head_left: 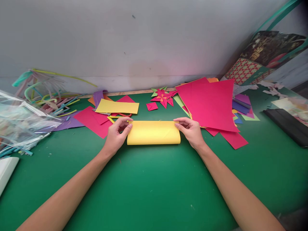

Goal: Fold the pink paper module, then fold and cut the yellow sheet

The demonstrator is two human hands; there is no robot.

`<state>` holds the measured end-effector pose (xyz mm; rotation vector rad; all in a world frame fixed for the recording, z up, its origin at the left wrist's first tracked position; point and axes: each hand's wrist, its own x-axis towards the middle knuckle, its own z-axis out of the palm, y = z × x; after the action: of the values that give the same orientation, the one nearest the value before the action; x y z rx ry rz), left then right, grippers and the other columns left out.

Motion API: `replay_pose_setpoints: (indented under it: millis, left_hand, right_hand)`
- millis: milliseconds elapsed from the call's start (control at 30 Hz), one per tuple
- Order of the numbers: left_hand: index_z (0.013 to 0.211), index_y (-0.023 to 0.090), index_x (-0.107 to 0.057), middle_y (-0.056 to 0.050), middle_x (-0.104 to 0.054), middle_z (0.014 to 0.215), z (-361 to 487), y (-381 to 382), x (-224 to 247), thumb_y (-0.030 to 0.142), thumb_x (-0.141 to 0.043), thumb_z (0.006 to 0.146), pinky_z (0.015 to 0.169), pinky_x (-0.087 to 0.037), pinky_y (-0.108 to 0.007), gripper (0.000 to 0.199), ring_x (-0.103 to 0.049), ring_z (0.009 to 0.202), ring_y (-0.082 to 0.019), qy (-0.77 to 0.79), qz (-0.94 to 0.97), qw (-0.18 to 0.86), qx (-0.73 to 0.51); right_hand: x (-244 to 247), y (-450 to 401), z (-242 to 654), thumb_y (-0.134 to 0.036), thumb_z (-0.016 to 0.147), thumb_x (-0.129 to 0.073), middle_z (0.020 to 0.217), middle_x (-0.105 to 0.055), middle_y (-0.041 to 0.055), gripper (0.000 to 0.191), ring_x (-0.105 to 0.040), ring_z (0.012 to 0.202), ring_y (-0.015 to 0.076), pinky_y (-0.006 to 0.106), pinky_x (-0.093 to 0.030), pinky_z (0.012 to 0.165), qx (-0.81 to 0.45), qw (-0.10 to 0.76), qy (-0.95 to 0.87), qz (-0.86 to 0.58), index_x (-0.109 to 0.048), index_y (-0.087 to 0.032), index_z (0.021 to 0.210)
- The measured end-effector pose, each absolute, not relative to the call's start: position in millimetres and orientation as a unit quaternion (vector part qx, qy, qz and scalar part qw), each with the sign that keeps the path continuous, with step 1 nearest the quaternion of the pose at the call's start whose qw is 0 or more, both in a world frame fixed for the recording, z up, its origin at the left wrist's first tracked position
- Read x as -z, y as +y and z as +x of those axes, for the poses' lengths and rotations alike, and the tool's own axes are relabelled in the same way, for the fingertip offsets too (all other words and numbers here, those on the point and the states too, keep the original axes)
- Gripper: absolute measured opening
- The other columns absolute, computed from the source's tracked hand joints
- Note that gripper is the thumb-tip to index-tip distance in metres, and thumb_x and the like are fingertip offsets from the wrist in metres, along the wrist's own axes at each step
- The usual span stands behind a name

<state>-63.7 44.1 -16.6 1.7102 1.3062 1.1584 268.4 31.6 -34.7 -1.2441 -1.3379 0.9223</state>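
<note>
A sheet of yellow paper [154, 133] is bent over on itself, its rounded fold toward me and its edges at the far side. At its far left corner my left hand [119, 132] pinches it between thumb and fingers. My right hand [190, 130] grips the far right corner the same way. Just beyond the left hand lie a flat yellow paper strip [117, 106] and scissors with red and yellow handles [125, 115], partly covered by the strip. Behind the folded sheet sit a small folded red square [152, 106] and a red and green paper star [163, 97].
Large red sheets [209, 104] are stacked at right, near a black case [286, 125]. Red paper [90, 120], a clear plastic bag [24, 115] and colored straws [64, 102] lie at left. A patterned bag [250, 72] stands at the back right of the green table [149, 186].
</note>
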Motion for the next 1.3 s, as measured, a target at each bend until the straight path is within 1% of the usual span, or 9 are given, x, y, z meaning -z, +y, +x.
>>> replay_pose_setpoints:
  millis: [200, 367, 567, 667, 867, 1300]
  left_hand:
    - [0.112, 0.022, -0.067, -0.001, -0.064, 0.083, -64.6, 44.4, 18.2, 0.040, -0.068, 0.095, 0.064, -0.045, -0.026, 0.025, -0.059, 0.074, -0.016, 0.502, 0.656, 0.343, -0.448]
    - [0.111, 0.022, -0.068, -0.001, -0.063, 0.082, -64.6, 43.9, 17.9, 0.040, -0.068, 0.095, 0.064, -0.046, -0.026, 0.025, -0.059, 0.074, -0.016, 0.504, 0.655, 0.339, -0.449]
    - [0.113, 0.022, -0.068, -0.002, -0.065, 0.082, -64.8, 43.4, 17.8, 0.041, -0.068, 0.094, 0.063, -0.047, -0.026, 0.026, -0.062, 0.074, -0.017, 0.509, 0.656, 0.331, -0.448]
    - [0.112, 0.022, -0.069, -0.001, -0.064, 0.081, -64.6, 43.2, 17.4, 0.040, -0.067, 0.095, 0.063, -0.046, -0.026, 0.025, -0.059, 0.072, -0.016, 0.510, 0.657, 0.331, -0.447]
    - [0.111, 0.022, -0.069, -0.001, -0.064, 0.083, -64.2, 42.9, 16.6, 0.038, -0.068, 0.095, 0.062, -0.044, -0.025, 0.023, -0.058, 0.074, -0.016, 0.509, 0.651, 0.338, -0.450]
    - [0.110, 0.022, -0.070, 0.000, -0.062, 0.080, -64.6, 43.3, 16.7, 0.036, -0.069, 0.096, 0.062, -0.041, -0.025, 0.020, -0.055, 0.072, -0.014, 0.503, 0.650, 0.343, -0.454]
  right_hand:
    - [33.8, 30.8, 268.7, -0.043, 0.085, -0.082, 0.095, -0.081, 0.0055, 0.024, -0.074, 0.086, 0.0223, 0.035, -0.060, 0.079, -0.391, 0.524, -0.553, -0.516, -0.082, -0.025, 0.101]
    - [32.9, 30.5, 267.7, -0.045, 0.086, -0.081, 0.098, -0.082, 0.0063, 0.025, -0.075, 0.092, 0.0246, 0.037, -0.061, 0.082, -0.391, 0.524, -0.552, -0.518, -0.082, -0.025, 0.100]
    - [32.9, 31.3, 266.4, -0.045, 0.084, -0.082, 0.097, -0.082, 0.0062, 0.025, -0.076, 0.091, 0.0249, 0.038, -0.062, 0.081, -0.388, 0.527, -0.550, -0.520, -0.083, -0.025, 0.098]
    - [32.8, 31.0, 266.4, -0.044, 0.085, -0.082, 0.097, -0.082, 0.0055, 0.024, -0.075, 0.088, 0.0238, 0.037, -0.062, 0.080, -0.390, 0.527, -0.548, -0.520, -0.083, -0.026, 0.101]
    - [32.4, 30.5, 266.3, -0.041, 0.085, -0.082, 0.103, -0.083, 0.0060, 0.021, -0.076, 0.098, 0.0259, 0.039, -0.062, 0.088, -0.396, 0.531, -0.547, -0.511, -0.084, -0.026, 0.100]
    - [33.5, 30.4, 267.4, -0.041, 0.085, -0.083, 0.101, -0.083, 0.0063, 0.022, -0.077, 0.096, 0.0252, 0.037, -0.061, 0.085, -0.398, 0.530, -0.545, -0.513, -0.084, -0.025, 0.100]
